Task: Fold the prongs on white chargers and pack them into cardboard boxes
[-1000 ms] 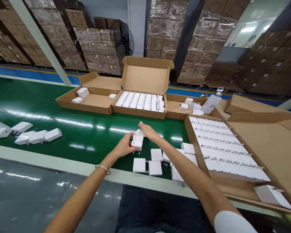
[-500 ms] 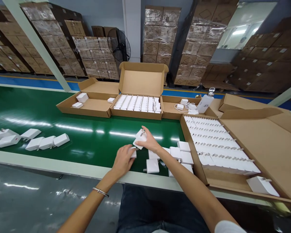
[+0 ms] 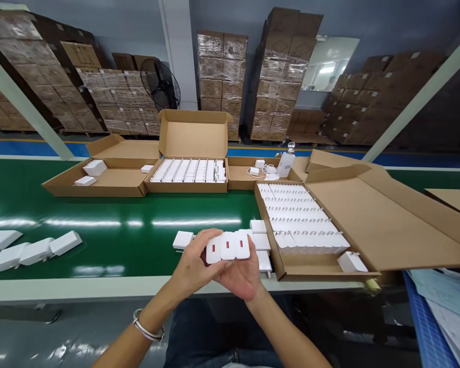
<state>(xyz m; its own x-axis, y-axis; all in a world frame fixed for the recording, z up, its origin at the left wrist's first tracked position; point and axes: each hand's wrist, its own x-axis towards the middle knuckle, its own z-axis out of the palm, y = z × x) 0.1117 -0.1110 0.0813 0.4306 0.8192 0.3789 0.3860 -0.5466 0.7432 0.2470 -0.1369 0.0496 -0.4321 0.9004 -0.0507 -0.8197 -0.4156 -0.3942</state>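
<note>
Both hands are up in front of the person, over the near edge of the green worktop (image 3: 130,209), closed together around three white charger plugs (image 3: 227,245). The left hand (image 3: 194,266) grips the row from its left end, thumb along the lower edge; the right hand (image 3: 242,276) cups it from below and at the right end, palm turned up. The three sit side by side, touching, each showing a red port on the face turned to the person.

Just behind the left hand a single charger (image 3: 183,239) lies on the worktop. Behind and beside the right hand there's a small cluster of chargers (image 3: 261,242), right up near the wall of the open carton (image 3: 279,266), which is filled with upright rows, prongs showing, with one more charger (image 3: 351,262) apart from them in its near right corner.

Over on the left, a line of chargers (image 3: 36,251) lies on the green surface. Along the far side stand a carton with a few chargers (image 3: 111,190), a packed one with its lid up (image 3: 187,187), and a shallow one (image 3: 239,176) holding white cables, small adapters and a clear-stoppered bottle (image 3: 285,164).
</note>
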